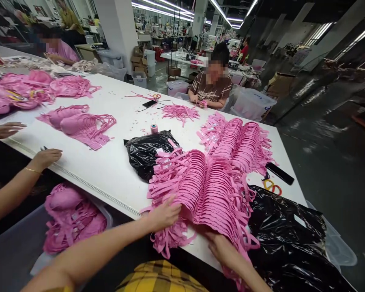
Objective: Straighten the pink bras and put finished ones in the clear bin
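Note:
Two long rows of nested pink bras lie on the white table, a near stack (197,186) and a far stack (241,140), with straps fanned out at both sides. My left hand (166,213) is closed on the left front edge of the near stack, thumb and fingers pinching the cup edge. Under that stack's front edge on the right is my right hand (220,247), gripping from below, with its fingertips hidden by the fabric. A black plastic bag (146,152) sits against the near stack's left, and a larger black bag (287,223) lies to its right.
A co-worker's hands (47,158) rest at the left table edge (103,190) near a smaller bra pile (79,123). Scissors (273,187), a dark phone (280,173) and a thread spool (153,129) lie on the table. A bin of bras (69,215) stands below. Another person (211,87) sits opposite.

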Motion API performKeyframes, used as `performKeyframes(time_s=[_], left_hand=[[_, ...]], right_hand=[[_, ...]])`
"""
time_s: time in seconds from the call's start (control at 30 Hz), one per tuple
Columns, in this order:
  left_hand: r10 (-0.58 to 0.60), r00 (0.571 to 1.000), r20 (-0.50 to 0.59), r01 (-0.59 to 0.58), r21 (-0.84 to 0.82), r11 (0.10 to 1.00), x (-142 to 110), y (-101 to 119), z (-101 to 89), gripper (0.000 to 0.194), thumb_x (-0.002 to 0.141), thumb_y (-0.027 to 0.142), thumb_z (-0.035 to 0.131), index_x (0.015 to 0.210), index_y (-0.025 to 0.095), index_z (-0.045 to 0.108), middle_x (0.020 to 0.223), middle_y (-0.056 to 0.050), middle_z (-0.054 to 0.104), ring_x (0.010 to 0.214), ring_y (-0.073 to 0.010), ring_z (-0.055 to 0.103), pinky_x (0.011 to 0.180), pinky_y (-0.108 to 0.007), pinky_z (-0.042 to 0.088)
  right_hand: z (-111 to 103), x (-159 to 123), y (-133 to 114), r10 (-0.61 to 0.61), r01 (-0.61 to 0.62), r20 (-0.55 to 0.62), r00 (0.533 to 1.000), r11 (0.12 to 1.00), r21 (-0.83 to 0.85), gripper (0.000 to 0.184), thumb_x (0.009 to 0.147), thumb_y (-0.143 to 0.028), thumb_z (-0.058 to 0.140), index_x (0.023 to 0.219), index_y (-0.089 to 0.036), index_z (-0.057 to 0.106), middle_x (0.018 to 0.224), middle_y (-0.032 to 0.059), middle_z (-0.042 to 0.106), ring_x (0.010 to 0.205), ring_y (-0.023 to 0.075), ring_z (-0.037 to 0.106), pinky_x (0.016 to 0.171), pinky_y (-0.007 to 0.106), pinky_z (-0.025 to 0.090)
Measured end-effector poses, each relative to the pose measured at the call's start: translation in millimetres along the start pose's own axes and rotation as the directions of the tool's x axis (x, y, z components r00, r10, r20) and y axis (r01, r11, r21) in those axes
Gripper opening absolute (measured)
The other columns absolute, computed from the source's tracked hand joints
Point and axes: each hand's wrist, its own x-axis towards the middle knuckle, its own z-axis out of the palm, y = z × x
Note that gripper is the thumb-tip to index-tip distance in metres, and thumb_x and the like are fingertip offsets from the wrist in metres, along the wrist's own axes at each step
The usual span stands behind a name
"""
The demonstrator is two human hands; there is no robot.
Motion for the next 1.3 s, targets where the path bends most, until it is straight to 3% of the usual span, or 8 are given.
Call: performKeyframes(time_s=[0.1, 0.2, 0.47, 0.7, 0.8, 0.97, 1.17, 1.3], left_hand=[[-0.078, 0.975, -0.21, 0.033, -0.21, 0.977, -12, 57, 45.0, 0.032, 0.082, 0.007, 0.045, 0.111, 0.012, 0.058, 0.119, -0.016, 0.06, 0.125, -0.0261, 0.042, 0.11, -0.05, 0.022], [-0.173, 0.969, -0.175, 0.077, -0.452, 0.889, -26, 79, 68.6, 0.04, 0.081, 0.011, 0.049, 0.12, 0.016, 0.053, 0.121, -0.016, 0.059, 0.12, -0.0276, 0.048, 0.107, -0.05, 0.027], [-0.577, 0.807, -0.129, 0.236, -0.824, 0.515, -46, -37, 1.1, 0.022, 0.07, 0.011, 0.06, 0.052, 0.022, 0.055, 0.054, -0.002, 0.056, 0.081, -0.0238, 0.056, 0.107, -0.054, 0.021], [-0.371, 0.874, -0.315, 0.225, -0.414, 0.882, -58, 56, 33.1, 0.032, 0.082, 0.01, 0.043, 0.107, 0.019, 0.06, 0.098, -0.011, 0.066, 0.097, -0.0245, 0.056, 0.106, -0.052, 0.024], [-0.289, 0.836, -0.466, 0.188, -0.251, 0.95, -71, 77, 44.7, 0.035, 0.083, 0.008, 0.04, 0.109, 0.018, 0.059, 0.093, -0.008, 0.067, 0.092, -0.0212, 0.058, 0.106, -0.048, 0.024], [-0.484, 0.713, -0.507, 0.356, -0.332, 0.873, -66, 28, 18.5, 0.019, 0.083, 0.014, 0.048, 0.087, 0.019, 0.065, 0.082, -0.005, 0.067, 0.086, -0.02, 0.057, 0.099, -0.045, 0.031], [-0.644, 0.671, -0.367, 0.271, -0.687, 0.674, -44, -23, -13.1, 0.02, 0.075, 0.016, 0.056, 0.057, 0.019, 0.062, 0.057, 0.001, 0.062, 0.058, -0.0131, 0.054, 0.075, -0.031, 0.045], [-0.794, 0.469, -0.386, 0.372, -0.729, 0.574, -47, -33, -33.7, 0.019, 0.081, 0.021, 0.05, 0.068, 0.018, 0.064, 0.07, -0.003, 0.067, 0.066, -0.0157, 0.059, 0.07, -0.031, 0.046]], right_hand=[[26, -5, -20, -0.238, 0.238, -0.046, 0.97, 0.971, 0.008, 0.037, 0.082, -0.011, 0.039, 0.113, -0.019, 0.057, 0.107, 0.0103, 0.064, 0.099, 0.0207, 0.061, 0.086, 0.033, 0.049], [40, 3, -29, -0.272, 0.256, -0.209, 0.939, 0.961, -0.103, 0.036, 0.086, -0.012, 0.034, 0.115, -0.018, 0.054, 0.114, 0.0119, 0.06, 0.106, 0.022, 0.057, 0.088, 0.036, 0.049], [52, 38, -43, -0.175, 0.092, -0.225, 0.958, 0.937, -0.337, 0.022, 0.088, -0.02, 0.042, 0.107, -0.019, 0.054, 0.099, 0.0082, 0.062, 0.082, 0.0218, 0.064, 0.065, 0.03, 0.052], [56, 49, -62, -0.084, -0.024, -0.283, 0.956, 0.934, -0.357, 0.017, 0.087, -0.023, 0.045, 0.099, -0.02, 0.057, 0.098, 0.0068, 0.06, 0.069, 0.0181, 0.062, 0.053, 0.025, 0.045], [62, 40, -66, -0.036, -0.08, -0.314, 0.949, 0.934, -0.349, 0.022, 0.09, -0.025, 0.041, 0.104, -0.019, 0.057, 0.101, 0.008, 0.06, 0.077, 0.0196, 0.062, 0.057, 0.026, 0.046], [76, 37, -79, 0.037, -0.134, -0.287, 0.957, 0.936, -0.325, 0.026, 0.088, -0.026, 0.044, 0.11, -0.019, 0.057, 0.102, 0.008, 0.061, 0.083, 0.02, 0.061, 0.061, 0.025, 0.046], [72, 55, -96, 0.187, -0.252, -0.257, 0.948, 0.934, -0.252, 0.027, 0.089, -0.028, 0.041, 0.09, -0.018, 0.066, 0.091, 0.009, 0.059, 0.075, 0.0199, 0.059, 0.058, 0.025, 0.04], [45, 67, -92, 0.263, -0.29, -0.18, 0.948, 0.946, -0.146, 0.024, 0.081, -0.022, 0.047, 0.063, -0.015, 0.061, 0.073, 0.0057, 0.059, 0.066, 0.0165, 0.055, 0.058, 0.024, 0.037]])
